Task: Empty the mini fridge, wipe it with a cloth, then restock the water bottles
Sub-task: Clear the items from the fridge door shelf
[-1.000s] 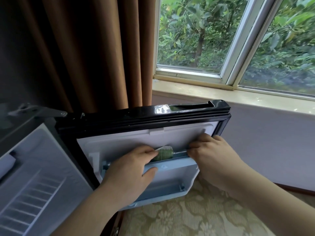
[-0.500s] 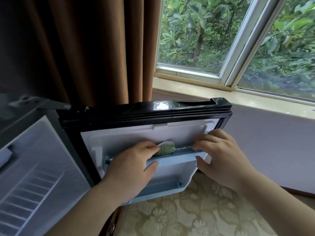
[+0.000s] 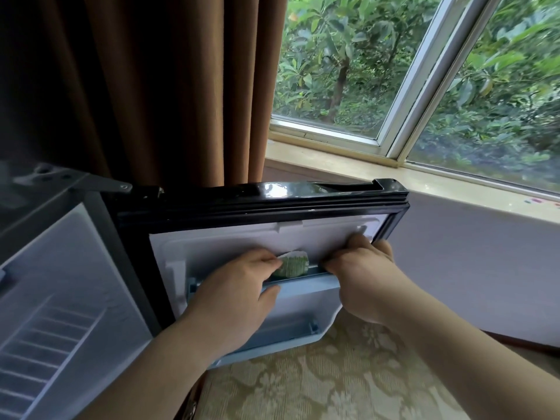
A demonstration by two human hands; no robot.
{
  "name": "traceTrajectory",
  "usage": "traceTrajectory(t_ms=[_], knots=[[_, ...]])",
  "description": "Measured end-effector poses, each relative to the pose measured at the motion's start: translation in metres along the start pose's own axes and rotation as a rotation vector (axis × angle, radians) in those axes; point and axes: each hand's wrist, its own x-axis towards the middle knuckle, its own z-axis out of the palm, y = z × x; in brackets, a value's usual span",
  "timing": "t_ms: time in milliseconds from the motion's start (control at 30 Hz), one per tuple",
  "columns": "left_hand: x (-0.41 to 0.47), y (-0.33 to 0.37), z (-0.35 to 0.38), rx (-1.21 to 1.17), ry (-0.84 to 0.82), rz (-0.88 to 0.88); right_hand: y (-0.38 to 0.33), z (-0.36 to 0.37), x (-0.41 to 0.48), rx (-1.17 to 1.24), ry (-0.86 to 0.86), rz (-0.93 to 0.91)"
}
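The mini fridge door point(image 3: 266, 207) stands swung open, its white inner liner facing me. A pale blue door shelf point(image 3: 303, 291) runs across the liner. My left hand point(image 3: 236, 295) lies over the shelf's left part, fingers pressing a green and white cloth point(image 3: 292, 265) against the liner just above the shelf rail. My right hand point(image 3: 363, 274) grips the shelf's right end near the door's edge. The fridge cavity point(image 3: 54, 313) at the left shows a white wire shelf and no bottles.
A brown curtain point(image 3: 157, 86) hangs behind the door. The window sill point(image 3: 424, 177) and white wall run along the right. Patterned beige carpet point(image 3: 318, 386) lies under the door. A metal hinge bracket point(image 3: 75, 180) sits at the fridge top.
My right hand has slid left along the shelf rail, closer to the cloth. My left hand with the cloth has stayed almost where it was.
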Motion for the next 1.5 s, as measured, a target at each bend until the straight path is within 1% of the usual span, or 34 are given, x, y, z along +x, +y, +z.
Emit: traceTrajectory(t_ms=[333, 433, 567, 767, 900, 1033, 1100, 1200, 1233, 1300, 1500], knots=[[-0.002, -0.005, -0.002, -0.046, 0.0, 0.027, -0.011, -0.004, -0.008, 0.09, -0.067, 0.042], [-0.003, -0.006, -0.002, -0.065, 0.003, 0.03, -0.014, -0.005, -0.011, 0.117, -0.048, 0.05], [-0.004, -0.007, -0.002, -0.076, 0.016, 0.03, -0.013, -0.004, -0.017, 0.209, -0.017, 0.061], [-0.003, -0.008, -0.001, -0.056, 0.032, 0.046, -0.007, 0.005, -0.025, 0.284, 0.21, 0.04], [-0.003, -0.009, 0.002, -0.032, 0.044, 0.067, -0.001, 0.025, -0.035, 0.352, 0.377, 0.04], [-0.006, -0.01, 0.006, -0.011, 0.045, 0.089, 0.0, 0.046, -0.043, 0.414, 0.497, 0.027], [-0.007, -0.012, 0.008, -0.001, 0.056, 0.103, -0.001, 0.051, -0.048, 0.431, 0.59, 0.038], [-0.011, -0.012, 0.01, -0.016, 0.094, 0.135, -0.001, 0.063, -0.059, 0.481, 0.777, 0.068], [-0.013, -0.011, 0.011, -0.024, 0.114, 0.152, -0.002, 0.068, -0.063, 0.497, 0.799, 0.071], [-0.018, -0.01, 0.012, -0.033, 0.165, 0.198, -0.004, 0.083, -0.069, 0.512, 0.749, 0.055], [-0.041, -0.008, 0.022, 0.105, 0.261, 0.316, -0.01, 0.128, -0.062, 0.561, 0.398, 0.008]])
